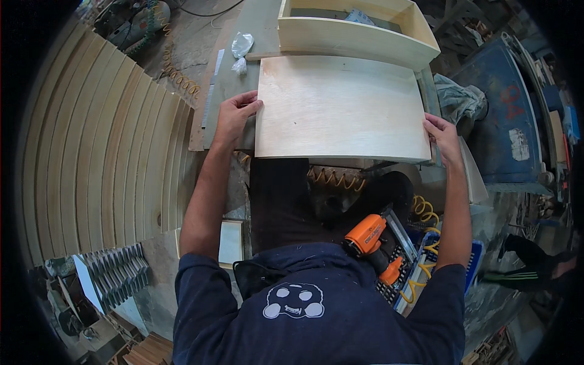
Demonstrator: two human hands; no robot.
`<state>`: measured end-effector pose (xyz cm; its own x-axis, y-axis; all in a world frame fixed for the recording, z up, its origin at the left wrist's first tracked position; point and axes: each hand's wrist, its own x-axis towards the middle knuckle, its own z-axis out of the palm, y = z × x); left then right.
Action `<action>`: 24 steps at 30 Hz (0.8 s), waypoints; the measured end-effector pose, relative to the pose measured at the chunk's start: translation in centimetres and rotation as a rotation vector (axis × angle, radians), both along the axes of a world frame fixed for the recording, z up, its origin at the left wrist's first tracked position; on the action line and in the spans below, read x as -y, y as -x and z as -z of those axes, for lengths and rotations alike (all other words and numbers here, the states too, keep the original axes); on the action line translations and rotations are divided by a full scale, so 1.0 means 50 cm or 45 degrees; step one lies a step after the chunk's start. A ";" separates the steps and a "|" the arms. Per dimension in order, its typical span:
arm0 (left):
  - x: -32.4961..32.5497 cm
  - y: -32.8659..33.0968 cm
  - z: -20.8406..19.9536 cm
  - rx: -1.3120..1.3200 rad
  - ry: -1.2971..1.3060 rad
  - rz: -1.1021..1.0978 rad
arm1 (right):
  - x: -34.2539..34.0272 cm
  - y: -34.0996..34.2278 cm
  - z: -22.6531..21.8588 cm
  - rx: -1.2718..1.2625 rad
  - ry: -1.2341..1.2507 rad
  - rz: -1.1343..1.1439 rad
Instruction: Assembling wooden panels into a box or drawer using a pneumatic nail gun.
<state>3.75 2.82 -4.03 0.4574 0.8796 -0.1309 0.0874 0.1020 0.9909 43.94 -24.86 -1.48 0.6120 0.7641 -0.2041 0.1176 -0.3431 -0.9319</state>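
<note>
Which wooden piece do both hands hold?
The pale rectangular panel, between left hand and right hand; the open box beyond and the stacked boards at left are in neither hand.

Pale cream with faint tan grain and one tiny dark speck on the plywood panel (340, 109). Slightly yellower on the open wooden box (359, 41). Bright orange and black on the nail gun (366, 234); plain yellow on the coiled hose (433, 235). Navy on the T-shirt (365, 322), printed in white with a cartoon face. Tan and honey bands, striped by darker seams, across the stacked boards (100, 146). Deep blue, marked red and white, on the large metal panel (496, 103).
</note>
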 end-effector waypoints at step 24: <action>0.111 -0.250 -0.144 -1.303 -1.134 0.894 | -0.145 0.236 -0.088 1.224 0.599 -0.692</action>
<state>16.25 -2.73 3.19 0.8471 0.4912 -0.2028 0.5262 -0.8285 0.1915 32.13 -17.63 2.93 0.2875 0.9428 -0.1685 0.9314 -0.3163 -0.1802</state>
